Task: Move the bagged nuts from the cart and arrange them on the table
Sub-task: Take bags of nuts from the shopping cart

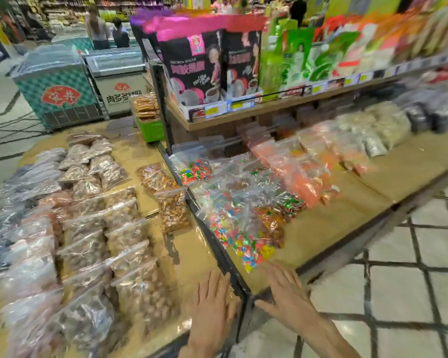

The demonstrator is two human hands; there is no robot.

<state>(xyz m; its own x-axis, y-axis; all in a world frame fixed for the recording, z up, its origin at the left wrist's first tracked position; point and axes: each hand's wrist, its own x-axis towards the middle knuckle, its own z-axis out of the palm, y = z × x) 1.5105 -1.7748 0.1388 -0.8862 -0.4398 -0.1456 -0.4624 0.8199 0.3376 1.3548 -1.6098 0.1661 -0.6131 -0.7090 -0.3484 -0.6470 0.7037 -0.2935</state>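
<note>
Landmark: black divider rail (pixel 212 236) running between two display surfaces. Left of rail, cardboard-covered table (pixel 192 254) with rows of bagged nuts (pixel 93 228) laid flat, overlapping, in columns; two bags of orange-brown nuts (pixel 166 195) lie just beside rail. Right of rail, wooden display (pixel 347 210) with bagged colourful candy (pixel 238 228) nearest and orange bags (pixel 300 171) further back. Behind rail's far end, shelf of black-pink sugar pouches (pixel 210 65). Left hand (pixel 212 303) flat on table at near end of rail, fingers straight, slightly spread, holding nothing. Right hand (pixel 285 293) just across rail, fingers spread, empty. Image blurred.
</note>
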